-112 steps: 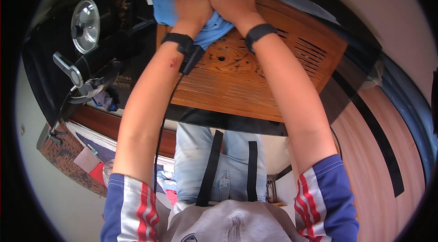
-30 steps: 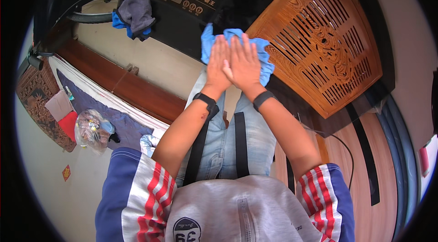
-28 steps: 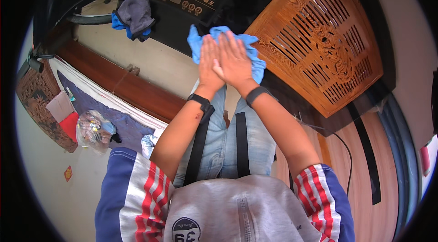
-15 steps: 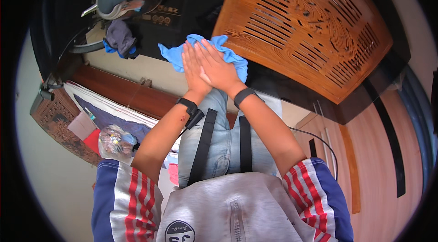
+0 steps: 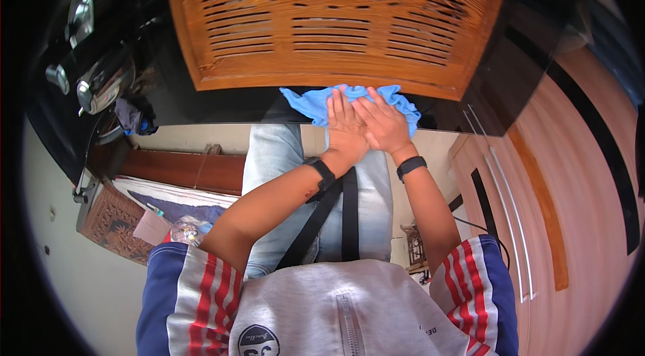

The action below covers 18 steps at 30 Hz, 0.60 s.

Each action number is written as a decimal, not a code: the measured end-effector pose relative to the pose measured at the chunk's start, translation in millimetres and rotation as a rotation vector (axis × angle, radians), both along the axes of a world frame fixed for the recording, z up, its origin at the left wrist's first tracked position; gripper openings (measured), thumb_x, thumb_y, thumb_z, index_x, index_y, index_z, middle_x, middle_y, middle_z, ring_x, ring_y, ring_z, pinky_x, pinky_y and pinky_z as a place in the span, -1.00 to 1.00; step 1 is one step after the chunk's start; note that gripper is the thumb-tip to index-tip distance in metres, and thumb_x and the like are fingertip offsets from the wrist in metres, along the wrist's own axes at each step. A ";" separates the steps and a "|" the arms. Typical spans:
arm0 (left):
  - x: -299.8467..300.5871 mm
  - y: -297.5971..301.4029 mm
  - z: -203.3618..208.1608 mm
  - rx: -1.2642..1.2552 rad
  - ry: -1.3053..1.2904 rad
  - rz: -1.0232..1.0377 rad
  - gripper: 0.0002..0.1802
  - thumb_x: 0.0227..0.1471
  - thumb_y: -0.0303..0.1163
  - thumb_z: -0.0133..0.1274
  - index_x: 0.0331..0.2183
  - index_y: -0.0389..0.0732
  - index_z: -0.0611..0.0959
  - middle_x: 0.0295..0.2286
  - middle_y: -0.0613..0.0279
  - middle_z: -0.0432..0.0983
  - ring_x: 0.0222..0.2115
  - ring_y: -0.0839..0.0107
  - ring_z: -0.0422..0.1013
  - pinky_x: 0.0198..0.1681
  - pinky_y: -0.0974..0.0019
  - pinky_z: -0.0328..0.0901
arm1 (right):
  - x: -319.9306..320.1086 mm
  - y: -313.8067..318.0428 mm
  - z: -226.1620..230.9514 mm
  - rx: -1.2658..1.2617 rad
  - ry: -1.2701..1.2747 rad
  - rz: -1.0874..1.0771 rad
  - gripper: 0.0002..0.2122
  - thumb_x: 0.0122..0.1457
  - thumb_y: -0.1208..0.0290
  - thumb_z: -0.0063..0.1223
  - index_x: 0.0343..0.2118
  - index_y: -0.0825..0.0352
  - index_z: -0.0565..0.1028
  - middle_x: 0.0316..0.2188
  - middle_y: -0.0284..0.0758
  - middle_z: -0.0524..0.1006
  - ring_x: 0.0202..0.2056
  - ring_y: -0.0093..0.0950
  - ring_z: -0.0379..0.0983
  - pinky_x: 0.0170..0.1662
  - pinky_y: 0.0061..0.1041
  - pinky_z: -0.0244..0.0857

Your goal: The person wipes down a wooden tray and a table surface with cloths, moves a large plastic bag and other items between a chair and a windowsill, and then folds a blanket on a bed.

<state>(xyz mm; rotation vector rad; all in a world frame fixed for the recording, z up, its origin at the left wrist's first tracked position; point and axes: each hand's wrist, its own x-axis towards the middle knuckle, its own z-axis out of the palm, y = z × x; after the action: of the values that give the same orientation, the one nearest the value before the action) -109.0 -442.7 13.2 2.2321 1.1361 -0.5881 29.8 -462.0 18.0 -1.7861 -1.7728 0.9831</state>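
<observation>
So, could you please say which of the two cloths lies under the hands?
The plain blue cloth, beneath the left hand and right hand at the table edge; the bunched grey cloth sits farther left, untouched.

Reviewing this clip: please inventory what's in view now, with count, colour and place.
Blue cloth: 1, blue, under both hands, near the table's front edge
Slotted wooden panel: 1, orange-brown, on the table beyond the cloth
Table: 1, glossy black, top
Bundled cloth: 1, grey and blue, table's left front
Wood-grain surface: 1, pinkish, right
Jeans: 1 pair, light blue, below the table
Wristbands: 2, black, one per wrist
Left hand: 1, bare, on blue cloth
Right hand: 1, bare, touching left hand
</observation>
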 end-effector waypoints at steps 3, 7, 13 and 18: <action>47.8 -20.3 0.8 -0.008 -0.069 -0.164 -0.17 0.09 -0.02 -0.14 0.23 -0.41 0.17 0.26 -0.46 -0.28 0.29 -0.39 -0.42 0.30 -0.28 -0.48 | 48.0 -40.9 -5.3 0.013 -0.146 -0.022 -0.49 -0.17 0.43 0.04 -0.02 0.27 0.52 -0.03 -0.30 0.51 0.15 -0.18 0.35 0.02 -0.31 0.34; 108.8 -47.7 -2.2 0.038 -0.092 -0.351 -0.25 0.14 -0.06 -0.21 0.22 -0.38 0.24 0.31 -0.22 -0.27 0.34 -0.16 -0.38 0.33 -0.15 -0.45 | 99.1 -97.2 -13.0 -0.018 -0.317 -0.153 -0.51 -0.10 0.40 0.05 0.01 0.22 0.48 0.02 -0.33 0.47 0.20 -0.21 0.29 0.15 -0.22 0.23; 174.5 -56.3 -6.3 0.218 -0.193 -0.523 -0.25 0.18 -0.08 -0.30 0.24 -0.40 0.19 0.33 -0.10 -0.26 0.36 -0.01 -0.37 0.35 -0.02 -0.51 | 144.5 -132.1 -19.1 -0.046 -0.316 -0.420 -0.48 0.10 0.29 -0.17 0.13 0.43 0.35 0.17 -0.06 0.34 0.25 0.01 0.15 0.29 -0.03 -0.02; 184.2 -52.7 -2.8 0.227 -0.189 -0.583 -0.28 0.17 -0.17 -0.35 0.24 -0.45 0.16 0.34 -0.07 -0.26 0.37 0.07 -0.37 0.36 0.05 -0.50 | 144.3 -125.1 -19.5 -0.076 -0.341 -0.548 -0.39 0.22 0.03 -0.35 0.19 0.42 0.30 0.22 -0.09 0.29 0.31 -0.06 0.04 0.33 -0.08 -0.14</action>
<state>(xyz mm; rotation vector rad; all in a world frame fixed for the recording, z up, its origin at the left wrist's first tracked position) 75.1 -495.4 10.4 2.7639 0.4629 -0.4698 174.1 -587.1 -1.5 -2.4178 -1.2966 0.5501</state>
